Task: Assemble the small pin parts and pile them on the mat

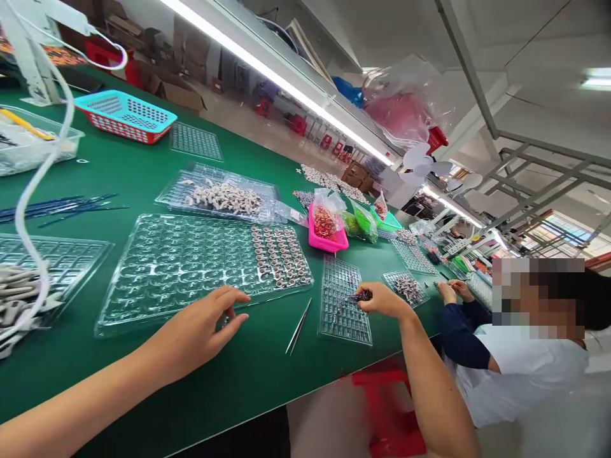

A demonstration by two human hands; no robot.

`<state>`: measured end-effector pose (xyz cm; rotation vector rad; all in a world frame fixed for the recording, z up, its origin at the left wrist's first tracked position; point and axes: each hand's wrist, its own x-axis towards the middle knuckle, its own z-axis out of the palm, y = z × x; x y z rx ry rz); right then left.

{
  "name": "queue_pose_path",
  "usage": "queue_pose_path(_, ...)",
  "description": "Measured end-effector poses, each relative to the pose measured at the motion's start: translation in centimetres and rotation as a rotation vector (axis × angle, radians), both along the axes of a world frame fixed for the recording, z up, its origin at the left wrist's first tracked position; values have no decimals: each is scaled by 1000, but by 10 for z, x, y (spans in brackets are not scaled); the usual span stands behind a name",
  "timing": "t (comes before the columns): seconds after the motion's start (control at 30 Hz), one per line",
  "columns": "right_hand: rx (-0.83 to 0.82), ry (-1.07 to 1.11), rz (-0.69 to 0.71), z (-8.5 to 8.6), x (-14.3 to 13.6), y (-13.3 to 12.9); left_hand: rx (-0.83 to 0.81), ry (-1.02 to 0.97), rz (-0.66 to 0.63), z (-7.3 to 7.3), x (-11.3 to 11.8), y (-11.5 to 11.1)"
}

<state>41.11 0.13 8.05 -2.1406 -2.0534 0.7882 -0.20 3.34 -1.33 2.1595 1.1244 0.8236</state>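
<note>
Right hand: grip pinched shut on a small dark part, held just above the small clear grid tray. Left hand: grip loosely curled, thumb and forefinger nearly meeting, touching the near edge of the large clear tray; whether anything sits between them, unclear. Both forearms stretched over the green surface. Tweezers lying between the trays.
</note>
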Motion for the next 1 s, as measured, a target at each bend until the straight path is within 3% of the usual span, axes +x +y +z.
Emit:
queue_pose_path(0.2,72,14,254,-5,-83,14,-58,45,-64,13,-8,9)
queue_pose_path(0.37,90,40,482,-22,-163,18,-29,66,-15,14,-11,13)
queue_pose_path(0.5,112,3,592,-36,-206,18,-20,90,0,17,-11,12)
queue_pose_path(0.63,124,-48,645,-43,-225,14,-19,100,-29,19,-11,10)
queue_pose_path(0.8,122,-40,694,-39,-227,7,-24,105,-64,18,-10,7)
queue_pose_path(1.0,205,196,578,-41,-208,-13,-5,92,-110,15,-11,6)
